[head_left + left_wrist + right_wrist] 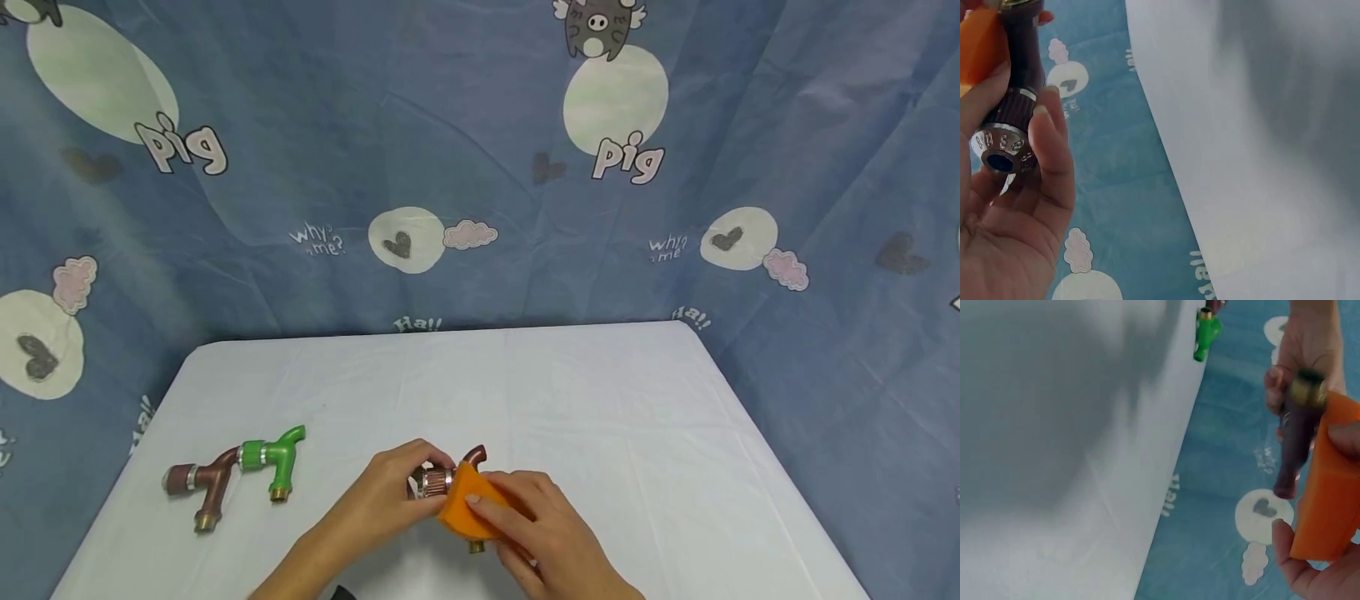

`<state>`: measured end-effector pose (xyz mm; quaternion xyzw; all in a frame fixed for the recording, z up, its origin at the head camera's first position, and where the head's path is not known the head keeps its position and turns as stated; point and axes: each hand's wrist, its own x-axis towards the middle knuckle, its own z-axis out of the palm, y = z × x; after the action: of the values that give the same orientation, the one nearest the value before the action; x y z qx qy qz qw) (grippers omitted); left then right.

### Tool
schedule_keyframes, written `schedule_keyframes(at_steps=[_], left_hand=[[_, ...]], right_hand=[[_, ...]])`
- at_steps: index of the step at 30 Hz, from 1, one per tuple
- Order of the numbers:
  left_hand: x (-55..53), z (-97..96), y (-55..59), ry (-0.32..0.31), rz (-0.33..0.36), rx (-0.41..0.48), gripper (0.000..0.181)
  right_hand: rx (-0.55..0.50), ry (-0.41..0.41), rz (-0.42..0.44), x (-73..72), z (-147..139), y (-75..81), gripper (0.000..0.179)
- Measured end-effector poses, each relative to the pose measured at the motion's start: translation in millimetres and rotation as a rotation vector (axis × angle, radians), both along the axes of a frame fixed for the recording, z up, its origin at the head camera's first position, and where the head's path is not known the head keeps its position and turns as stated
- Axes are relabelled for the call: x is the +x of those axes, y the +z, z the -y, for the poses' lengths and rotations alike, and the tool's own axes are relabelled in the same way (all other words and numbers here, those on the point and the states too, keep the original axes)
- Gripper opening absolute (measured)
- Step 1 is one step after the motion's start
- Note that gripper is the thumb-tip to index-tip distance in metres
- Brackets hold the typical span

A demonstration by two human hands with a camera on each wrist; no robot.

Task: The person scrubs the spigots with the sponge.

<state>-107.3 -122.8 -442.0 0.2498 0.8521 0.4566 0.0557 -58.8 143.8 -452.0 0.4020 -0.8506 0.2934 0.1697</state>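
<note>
In the head view my left hand (390, 492) grips a brown tap (435, 482) by its ribbed, silver-ringed end. The left wrist view shows my thumb and fingers curled round that end of the tap (1013, 109), its chrome cap facing the camera. My right hand (547, 533) pinches an orange sponge (468, 508) against the tap's side, covering most of its middle. The curved spout and the brass threaded end stick out past the sponge. In the right wrist view, the sponge (1329, 500) is a thick block beside the brown tap (1297, 434).
Left on the white table (600, 400) lie another brown tap (217, 483) and a green tap (279, 457), end to end. A blue patterned cloth (465, 150) hangs behind the table. A small black object (342, 593) shows at the bottom edge.
</note>
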Motion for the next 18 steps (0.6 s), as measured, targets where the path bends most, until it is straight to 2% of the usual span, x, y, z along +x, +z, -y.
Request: schedule_keyframes(at_steps=[5, 8, 14, 18], left_hand=[[0.4, -0.1, 2.2, -0.040, 0.063, 0.070, 0.026], [1.1, -0.3, 4.7, -0.019, 0.100, 0.074, 0.029], [1.5, -1.4, 8.6, 0.012, 0.173, 0.084, 0.031], [2.9, -1.8, 9.4, 0.010, 0.163, 0.093, 0.031]], right_hand=[[0.002, -0.061, -0.077, -3.8, -0.2, -0.7, 0.036], [-0.021, -0.118, -0.117, -7.2, -2.0, -1.8, 0.035], [-0.049, -0.266, -0.142, -13.0, -9.8, -4.0, 0.042], [-0.073, -0.305, -0.139, -12.8, -11.7, -4.9, 0.045]])
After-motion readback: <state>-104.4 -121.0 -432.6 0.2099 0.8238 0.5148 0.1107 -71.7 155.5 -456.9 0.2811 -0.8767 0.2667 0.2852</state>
